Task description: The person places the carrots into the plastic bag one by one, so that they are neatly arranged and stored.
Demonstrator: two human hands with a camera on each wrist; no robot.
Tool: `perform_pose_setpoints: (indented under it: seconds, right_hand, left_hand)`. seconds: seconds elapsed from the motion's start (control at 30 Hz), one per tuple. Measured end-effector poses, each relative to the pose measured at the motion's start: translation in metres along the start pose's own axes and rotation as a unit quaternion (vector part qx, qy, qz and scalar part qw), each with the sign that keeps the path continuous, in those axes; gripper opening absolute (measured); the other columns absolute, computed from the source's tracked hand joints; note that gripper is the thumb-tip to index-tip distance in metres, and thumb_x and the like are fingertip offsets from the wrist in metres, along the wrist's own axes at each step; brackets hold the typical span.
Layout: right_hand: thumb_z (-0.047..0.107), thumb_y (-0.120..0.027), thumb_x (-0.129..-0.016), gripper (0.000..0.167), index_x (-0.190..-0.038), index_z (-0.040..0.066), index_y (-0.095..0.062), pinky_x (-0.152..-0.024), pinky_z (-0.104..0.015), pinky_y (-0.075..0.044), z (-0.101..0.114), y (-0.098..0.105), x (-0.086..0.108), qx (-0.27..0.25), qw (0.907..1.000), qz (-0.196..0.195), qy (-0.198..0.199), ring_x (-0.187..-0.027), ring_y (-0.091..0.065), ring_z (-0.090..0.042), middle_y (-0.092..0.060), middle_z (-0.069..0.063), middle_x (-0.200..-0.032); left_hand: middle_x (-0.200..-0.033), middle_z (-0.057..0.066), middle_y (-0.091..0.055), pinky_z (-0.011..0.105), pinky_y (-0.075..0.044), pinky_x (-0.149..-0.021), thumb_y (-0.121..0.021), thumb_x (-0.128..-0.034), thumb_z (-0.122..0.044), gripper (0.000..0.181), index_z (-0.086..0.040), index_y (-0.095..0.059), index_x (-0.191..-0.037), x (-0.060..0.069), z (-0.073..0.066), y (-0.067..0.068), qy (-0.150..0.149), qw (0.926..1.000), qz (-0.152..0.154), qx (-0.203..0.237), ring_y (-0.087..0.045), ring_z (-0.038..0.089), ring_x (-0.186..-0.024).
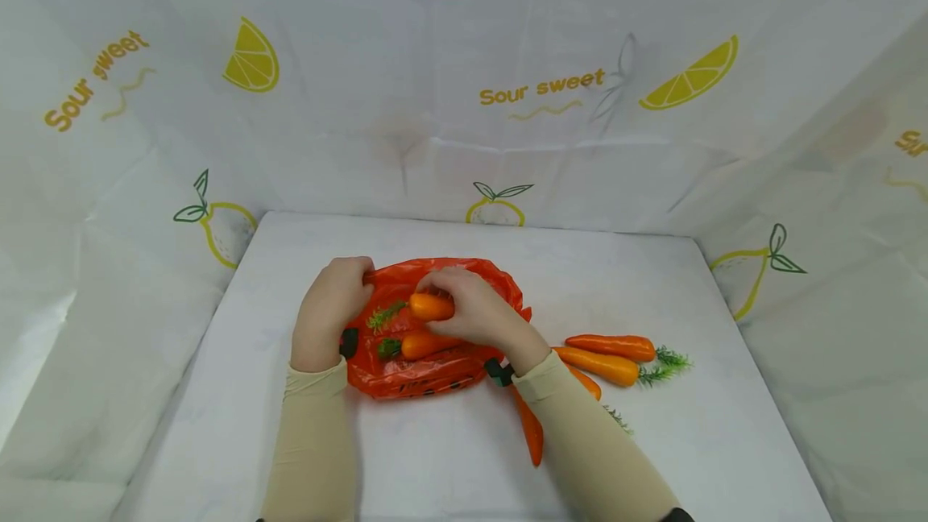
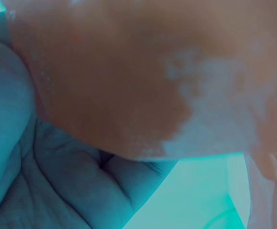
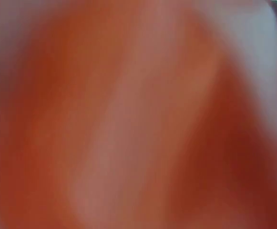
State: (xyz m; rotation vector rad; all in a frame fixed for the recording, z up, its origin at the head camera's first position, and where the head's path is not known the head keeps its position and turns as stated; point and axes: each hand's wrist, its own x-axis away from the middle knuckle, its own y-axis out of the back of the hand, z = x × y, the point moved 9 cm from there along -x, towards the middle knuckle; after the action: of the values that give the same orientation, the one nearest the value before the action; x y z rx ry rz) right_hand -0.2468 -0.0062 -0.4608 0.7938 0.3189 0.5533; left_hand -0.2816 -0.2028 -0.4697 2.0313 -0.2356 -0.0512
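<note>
Glossy, thin red plastic bag (image 1: 373, 373) lies crumpled in the middle of the head view, its film wrinkled, its edge uneven, dark print along the lower part. The left hand (image 1: 329, 312) is at the bag's upper-left edge, fingers curled and pinching the film; in the left wrist view the translucent sheet passes between thumb and fingers. Near the centre of the frame, the right hand (image 1: 478, 308) grips a smooth orange carrot (image 1: 432, 307), fingers curled over its top side and thumb below; its blunt end and feathery green leaves point left, over the bag. Just below it, a second carrot (image 1: 428, 344) with a darker, bushier green tuft lies on the red film, its right part hidden by the hand. The right wrist view is only an orange and red blur. Right of centre, more shiny, tapering carrots (image 1: 598, 365) with frilly leaves lie on the smooth white tabletop (image 1: 435, 466), some partly behind the right beige sleeve (image 1: 587, 445). Behind, a creased white sheet (image 1: 348, 103) carries yellow lemon prints.
</note>
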Motion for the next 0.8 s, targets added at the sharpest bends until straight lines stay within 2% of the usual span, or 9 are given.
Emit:
perform_pose_setpoints:
  seconds: [0.37,0.57,0.8]
  right_hand:
    - [0.022,-0.089,-0.092,0.038,-0.126,0.022,-0.072,-0.1,-0.038,-0.058,-0.007,-0.013,-0.005,0.001,0.9999,0.012,-0.006,-0.11,-0.063,-0.015,-0.071,0.005,-0.121]
    - [0.022,-0.09,-0.093,0.039,-0.128,0.019,-0.072,-0.105,-0.039,-0.057,-0.018,-0.024,-0.007,0.006,0.9995,0.028,-0.017,-0.112,-0.063,-0.016,-0.071,0.003,-0.123]
    - [0.025,-0.089,-0.095,0.039,-0.129,0.021,-0.071,-0.106,-0.038,-0.057,-0.028,-0.034,-0.008,0.009,0.9989,0.038,-0.026,-0.113,-0.063,-0.015,-0.072,0.005,-0.123]
  left_hand:
    - [-0.105,0.014,-0.079,0.049,-0.06,-0.085,-0.066,-0.1039,-0.006,0.013,-0.003,-0.077,-0.11,0.001,-0.002,0.001,-0.004,1.0,-0.002,0.001,-0.067,0.03,-0.088]
    - [-0.107,0.015,-0.079,0.05,-0.06,-0.086,-0.066,-0.1042,-0.006,0.015,-0.003,-0.077,-0.113,0.001,-0.001,0.0,-0.003,1.0,-0.001,-0.001,-0.067,0.03,-0.089]
    - [-0.108,0.014,-0.079,0.049,-0.06,-0.087,-0.065,-0.1044,-0.005,0.015,-0.003,-0.077,-0.113,0.0,-0.002,-0.001,-0.004,1.0,-0.002,-0.003,-0.068,0.03,-0.09]
